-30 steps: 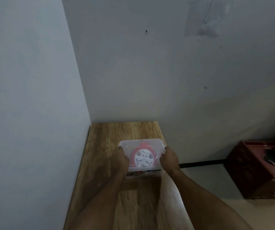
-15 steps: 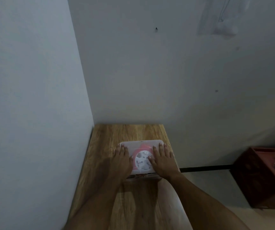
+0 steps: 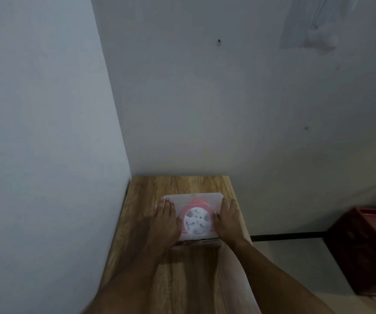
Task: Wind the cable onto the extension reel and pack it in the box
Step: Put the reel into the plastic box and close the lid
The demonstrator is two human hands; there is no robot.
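Both flat, splayed hands, left hand (image 3: pixel 166 219) and right hand (image 3: pixel 229 220), have slid apart toward the box (image 3: pixel 194 197) lid's edges.

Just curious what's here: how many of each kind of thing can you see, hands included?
Hands: 2 (left, right)
Clear box: 1
Reel: 1
Wooden table: 1
Dark red crate: 1
Total: 6
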